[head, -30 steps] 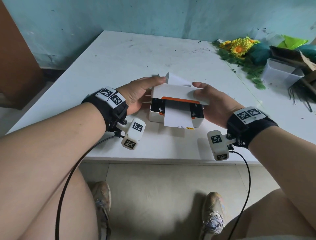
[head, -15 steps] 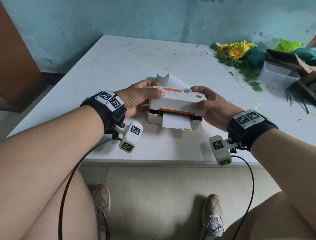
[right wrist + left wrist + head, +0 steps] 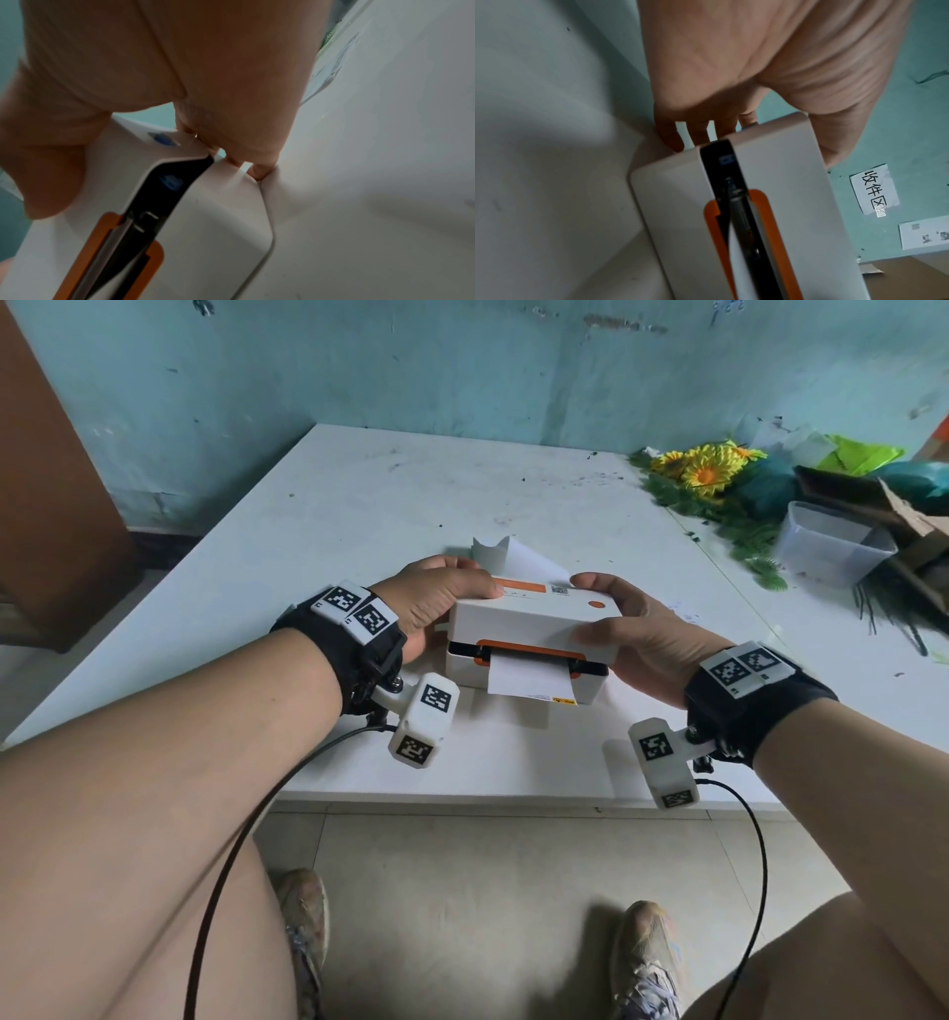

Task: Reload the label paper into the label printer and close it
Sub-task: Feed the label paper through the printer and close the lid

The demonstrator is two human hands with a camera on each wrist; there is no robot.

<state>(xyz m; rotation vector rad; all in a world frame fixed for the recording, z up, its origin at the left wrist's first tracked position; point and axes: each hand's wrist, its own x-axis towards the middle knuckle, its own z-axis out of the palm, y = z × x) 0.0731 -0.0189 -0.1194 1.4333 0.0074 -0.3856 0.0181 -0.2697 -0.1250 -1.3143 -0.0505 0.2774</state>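
The white label printer [image 3: 534, 629] with orange trim stands near the front of the white table [image 3: 359, 516]. Its lid lies down on the base, with a dark band showing along the front. A strip of label paper [image 3: 529, 683] hangs out of the front slot, and more white paper [image 3: 513, 559] sticks up behind. My left hand [image 3: 436, 603] grips the printer's left end, thumb on the lid. My right hand [image 3: 637, 634] grips the right end the same way. The wrist views show the left hand [image 3: 744, 81] and right hand [image 3: 180, 71] with fingers down the printer's sides [image 3: 795, 203] [image 3: 218, 233].
Artificial yellow flowers [image 3: 703, 472], a clear plastic tub [image 3: 832, 546] and cardboard [image 3: 873, 500] crowd the table's far right. A brown panel [image 3: 51, 505] stands at the left. The table's front edge [image 3: 513, 801] is close to the printer.
Both hands have lowered the lid from half raised down onto the base. Less of the paper strip shows at the front.
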